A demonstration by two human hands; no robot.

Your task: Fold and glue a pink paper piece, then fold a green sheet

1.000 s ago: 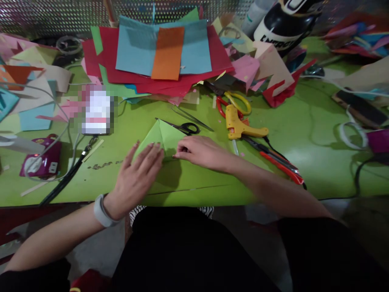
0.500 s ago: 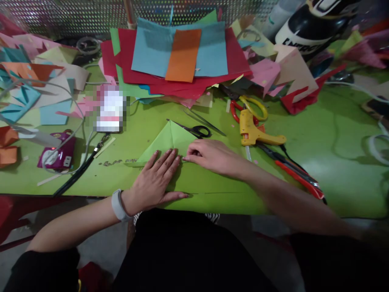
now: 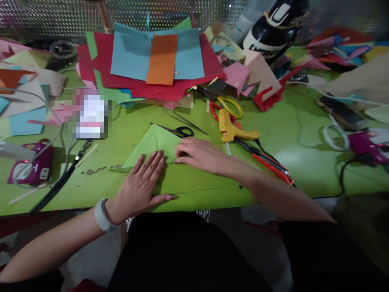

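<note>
Far left, near the table's (image 3: 304,134) left edge, a purple device (image 3: 28,168) sits tangled in grey cord, with a black strap (image 3: 60,180) running down toward the near edge. Moving in, the left hand (image 3: 141,184) lies flat on the green folded paper (image 3: 152,144), palm down, fingers (image 3: 153,160) stretched out and close together, thumb spread along the near edge of the sheet; it presses the paper rather than gripping it. The paper itself rests close to the table's near edge, about mid-width, its folded peak pointing toward the far side. Just beside it, the right hand (image 3: 202,156) comes in from the right, fingers curled, the tips pinching down on the crease next to the left fingertips. Right behind the paper's peak lie black scissors (image 3: 179,131), touching or nearly touching it. Further right, a yellow glue gun (image 3: 232,127) lies across red-and-yellow scissors (image 3: 225,106). Along the far edge, a stack of coloured sheets (image 3: 158,56), and at the far right corner region a black bottle (image 3: 270,30).
</note>
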